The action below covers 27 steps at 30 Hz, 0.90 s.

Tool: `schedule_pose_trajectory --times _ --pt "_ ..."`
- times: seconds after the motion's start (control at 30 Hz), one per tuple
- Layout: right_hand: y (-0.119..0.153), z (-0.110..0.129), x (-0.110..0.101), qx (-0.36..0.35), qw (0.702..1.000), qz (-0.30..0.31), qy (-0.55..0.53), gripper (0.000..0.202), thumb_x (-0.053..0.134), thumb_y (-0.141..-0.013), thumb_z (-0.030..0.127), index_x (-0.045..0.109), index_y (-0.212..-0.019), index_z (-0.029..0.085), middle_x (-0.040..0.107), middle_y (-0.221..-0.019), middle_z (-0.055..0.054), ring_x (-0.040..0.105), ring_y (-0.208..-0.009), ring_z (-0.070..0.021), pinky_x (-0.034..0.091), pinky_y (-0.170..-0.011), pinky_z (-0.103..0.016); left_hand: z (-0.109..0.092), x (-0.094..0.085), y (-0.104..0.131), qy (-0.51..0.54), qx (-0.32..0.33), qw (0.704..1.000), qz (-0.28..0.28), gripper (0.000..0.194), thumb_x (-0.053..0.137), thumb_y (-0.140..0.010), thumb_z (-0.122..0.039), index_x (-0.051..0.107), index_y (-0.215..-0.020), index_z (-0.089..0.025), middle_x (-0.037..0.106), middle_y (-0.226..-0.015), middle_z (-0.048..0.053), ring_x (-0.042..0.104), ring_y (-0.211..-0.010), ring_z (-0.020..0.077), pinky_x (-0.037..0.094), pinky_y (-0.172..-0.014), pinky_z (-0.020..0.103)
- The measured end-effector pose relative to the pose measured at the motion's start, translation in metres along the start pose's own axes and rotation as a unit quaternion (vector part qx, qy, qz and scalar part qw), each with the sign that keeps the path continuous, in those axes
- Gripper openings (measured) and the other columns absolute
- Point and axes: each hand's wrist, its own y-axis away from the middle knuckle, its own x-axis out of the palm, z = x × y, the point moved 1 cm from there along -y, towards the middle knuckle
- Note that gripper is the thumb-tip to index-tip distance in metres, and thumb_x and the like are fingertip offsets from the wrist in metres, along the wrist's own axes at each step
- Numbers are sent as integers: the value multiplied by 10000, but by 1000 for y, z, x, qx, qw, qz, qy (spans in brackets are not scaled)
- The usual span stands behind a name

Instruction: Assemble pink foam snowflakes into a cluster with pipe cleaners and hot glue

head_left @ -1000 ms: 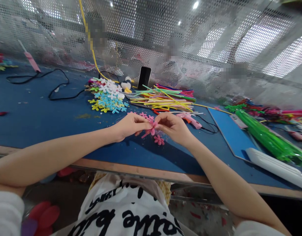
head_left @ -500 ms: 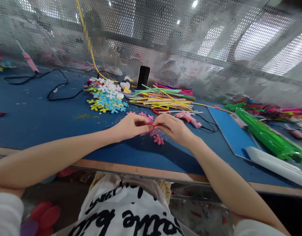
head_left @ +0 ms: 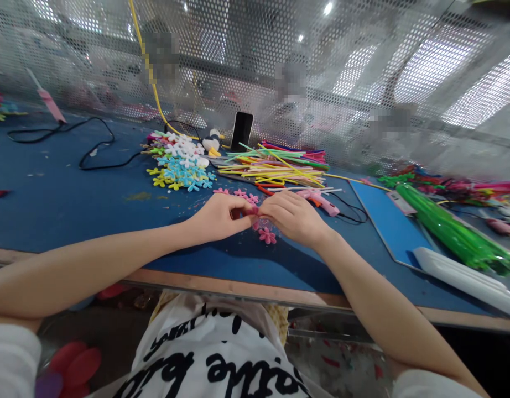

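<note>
My left hand and my right hand meet over the blue tabletop, fingertips pinched on a small pink pipe-cleaner flower. Most of that flower is hidden by the fingers. Just below the fingertips lies a loose pink flower, apart from both hands. Beyond the hands, several more pink flowers rest on the table, partly covered by my fingers. A pink hot glue gun lies beside my right hand, its black cord trailing right.
Behind my hands lie a pile of coloured pipe cleaners and a heap of white, blue and yellow flowers. A phone leans against the perforated metal screen. At right are a blue board and a green plastic-wrapped bundle.
The fingers of my right hand have curled further over the pink flower. My left fingertips have shifted slightly around it. The other things on the table lie as before.
</note>
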Motion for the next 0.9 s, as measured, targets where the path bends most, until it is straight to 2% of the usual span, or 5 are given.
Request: schedule_pose_trajectory --times 0.37,0.53,0.63,0.73,0.9 --pt "-7 30 7 266 958 -28 -101 136 537 -929 200 666 -908 163 718 -817 -78 642 -720 -186 463 -675 -305 10 -4 4 -290 196 932 -91 147 593 -895 -209 669 -774 -176 711 -724 -5 603 -612 105 374 -584 237" --pt "-9 31 15 564 722 35 -399 232 656 -818 368 644 -699 169 580 -526 3 501 -444 -122 362 -458 -260 11 -7 4 -420 330 842 -72 252 531 -962 -243 701 -789 -174 728 -722 16 643 -630 133 349 -541 277" --pt "-7 24 13 606 595 65 -523 305 760 -705 420 618 -611 167 523 -474 22 459 -411 -103 349 -425 -250 6 -10 4 -416 354 836 -58 254 535 -963 -232 707 -786 -171 742 -744 21 641 -636 130 363 -556 271" --pt "-4 15 6 536 649 32 -539 372 713 -795 518 665 -709 160 592 -583 0 507 -484 -110 404 -479 -257 -1 -16 2 -291 246 921 -83 227 568 -925 -243 705 -762 -165 733 -740 28 613 -629 116 385 -576 243" --pt "1 7 -2 272 928 -9 -255 270 494 -998 346 652 -1129 171 709 -899 -68 622 -721 -163 479 -707 -311 -7 -19 -5 87 -74 993 -28 261 675 -816 -368 682 -687 -141 581 -554 -18 442 -477 76 319 -461 212"
